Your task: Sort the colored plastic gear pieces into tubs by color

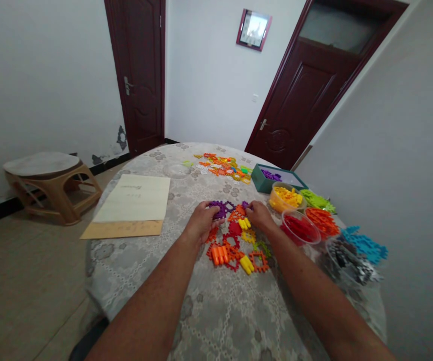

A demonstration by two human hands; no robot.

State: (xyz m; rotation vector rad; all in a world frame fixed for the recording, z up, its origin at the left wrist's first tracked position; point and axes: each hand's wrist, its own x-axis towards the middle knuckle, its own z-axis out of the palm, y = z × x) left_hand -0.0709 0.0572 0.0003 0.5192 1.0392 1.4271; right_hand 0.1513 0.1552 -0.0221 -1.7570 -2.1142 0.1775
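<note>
Purple plastic building pieces [217, 209] with toothed edges are between the fingers of my left hand [203, 220], whose fingers are bent around them. On the other side, my right hand [258, 215] pinches a small purple piece [245, 205], mostly covered by the fingertips. A purple frame-shaped piece [230, 206] lies between the two hands. Just below them spreads a cluster of red, orange, yellow and green toothed pieces [232, 240]. Orange rounded pieces [220, 255] and yellow rounded pieces [246, 264] sit at its near side.
Tubs of yellow pieces [287, 197] and red pieces [301, 228] stand at right, near a green box [262, 185], blue pieces [365, 244] and grey pieces [352, 263]. Mixed pieces [226, 165] lie at the back. Paper [137, 198] covers the left; a stool [51, 183] stands beyond.
</note>
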